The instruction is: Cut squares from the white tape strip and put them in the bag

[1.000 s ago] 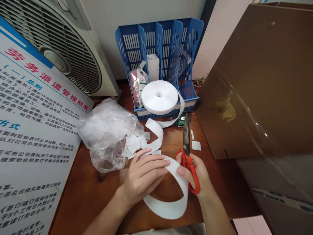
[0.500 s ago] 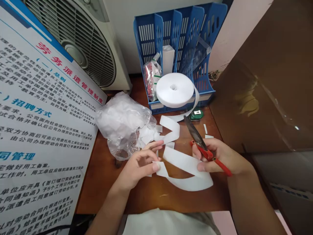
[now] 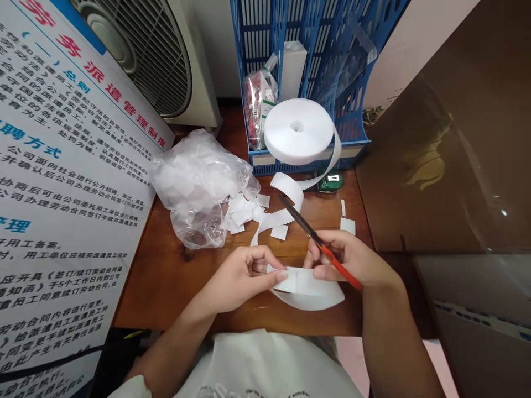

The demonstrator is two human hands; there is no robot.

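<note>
My left hand [image 3: 244, 276] pinches a short rectangle of white tape [image 3: 287, 283] flat against a longer white tape strip [image 3: 317, 301]. My right hand [image 3: 352, 257] grips red-handled scissors [image 3: 305, 224], their dark blades together and pointing up and left. The thumb and fingertips of that hand also hold the long strip, which curves in a loop below both hands. Farther back, a large roll of white tape [image 3: 296, 135] has its free end trailing down in curls to the table. Cut white squares [image 3: 244, 213] lie left of the scissors' tips.
A clear plastic bag full of white pieces [image 3: 199, 182] rests on the brown table [image 3: 166, 282]. Behind stands a blue file rack [image 3: 265, 160] with a white box [image 3: 292, 72]. A green tape measure [image 3: 331, 182] sits before it. A printed board [image 3: 74, 210] and fan [image 3: 166, 61] stand left.
My hands have come closer together, and the short piece now overlaps the long strip. The scissors have swung further left. The camera view has shifted too.
</note>
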